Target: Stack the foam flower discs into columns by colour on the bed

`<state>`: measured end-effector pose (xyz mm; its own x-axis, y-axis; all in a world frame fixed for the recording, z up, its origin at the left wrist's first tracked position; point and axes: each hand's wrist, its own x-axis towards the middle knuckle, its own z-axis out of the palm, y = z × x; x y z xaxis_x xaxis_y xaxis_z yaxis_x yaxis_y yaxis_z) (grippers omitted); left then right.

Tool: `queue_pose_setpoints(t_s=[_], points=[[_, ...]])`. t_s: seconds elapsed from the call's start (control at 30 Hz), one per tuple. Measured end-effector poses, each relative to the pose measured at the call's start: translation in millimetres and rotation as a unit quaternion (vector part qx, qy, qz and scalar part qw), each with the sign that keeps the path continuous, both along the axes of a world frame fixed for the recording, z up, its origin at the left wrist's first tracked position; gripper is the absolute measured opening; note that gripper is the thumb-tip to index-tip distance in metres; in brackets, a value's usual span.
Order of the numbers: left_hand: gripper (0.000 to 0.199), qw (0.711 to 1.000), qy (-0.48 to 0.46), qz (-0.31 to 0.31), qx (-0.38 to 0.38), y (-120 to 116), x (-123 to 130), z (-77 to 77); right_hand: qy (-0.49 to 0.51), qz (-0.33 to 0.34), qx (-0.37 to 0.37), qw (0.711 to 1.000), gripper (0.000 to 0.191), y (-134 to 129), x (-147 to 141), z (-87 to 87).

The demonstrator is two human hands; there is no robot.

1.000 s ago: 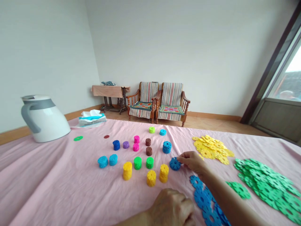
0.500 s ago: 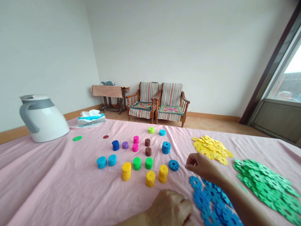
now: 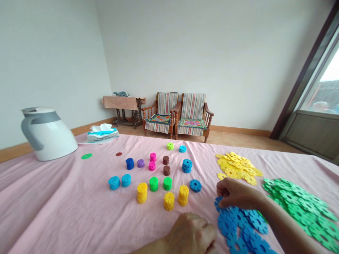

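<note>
Your right hand (image 3: pixel 234 194), fingers curled but any pinch impossible to tell, covers the far edge of the pile of notched blue plastic discs (image 3: pixel 227 224).

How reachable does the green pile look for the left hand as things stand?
Probably not directly: the blue pile lies between the left hand and the green pile, and the right forearm slants across that way too. Reaching over the forearm looks awkward.
</note>
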<state>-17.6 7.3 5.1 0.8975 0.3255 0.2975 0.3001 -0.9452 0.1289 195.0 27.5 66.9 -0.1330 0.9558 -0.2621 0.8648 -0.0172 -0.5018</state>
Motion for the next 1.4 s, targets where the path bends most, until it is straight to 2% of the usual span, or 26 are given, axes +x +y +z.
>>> queue_pose_setpoints(t_s=[0.13,0.3,0.4,0.53,0.7,0.83,0.93,1.03,1.13,1.2,1.4], points=[[0.022,1.000,-0.001,0.003,-0.010,-0.4,0.8,0.7,0.172,-0.002,0.028,0.985,0.010,8.0,-4.4,-3.6],[0.020,1.000,0.002,0.005,-0.011,0.5,1.8,-1.1,0.298,-0.126,0.080,0.943,0.016,23.7,-32.1,-24.3],[0.020,1.000,-0.003,0.003,-0.011,1.0,1.7,-4.2,0.295,-0.168,0.072,0.938,0.013,29.9,-43.6,-35.1],[0.022,1.000,-0.005,0.009,-0.018,1.3,1.8,-6.4,0.262,-0.182,0.076,0.945,0.009,33.2,-44.9,-43.3],[0.022,1.000,0.005,0.005,-0.013,0.5,2.4,-2.4,0.214,-0.176,0.091,0.957,0.007,34.5,-37.6,-47.6],[0.021,1.000,0.009,0.004,-0.015,-0.4,2.4,-0.4,0.175,-0.174,0.137,0.959,0.009,32.8,-36.3,-45.6],[0.023,1.000,0.003,0.003,-0.019,0.8,2.2,-4.5,0.139,-0.126,0.210,0.959,0.014,26.8,-41.0,-40.1],[0.023,1.000,-0.009,-0.002,0.005,4.0,2.8,-14.2,0.117,0.005,0.272,0.955,0.038,17.8,-48.8,-34.2],[0.021,0.999,-0.017,-0.007,0.049,8.5,4.5,-25.0,0.100,0.098,0.260,0.956,0.053,11.3,-56.4,-31.0],[0.022,0.997,-0.014,-0.014,0.071,11.1,5.7,-29.7,0.086,0.116,0.243,0.959,0.052,10.2,-60.3,-29.7],[0.024,0.995,-0.024,-0.024,0.096,13.5,7.4,-32.5,0.068,0.112,0.231,0.964,0.034,13.3,-67.0,-24.1]])
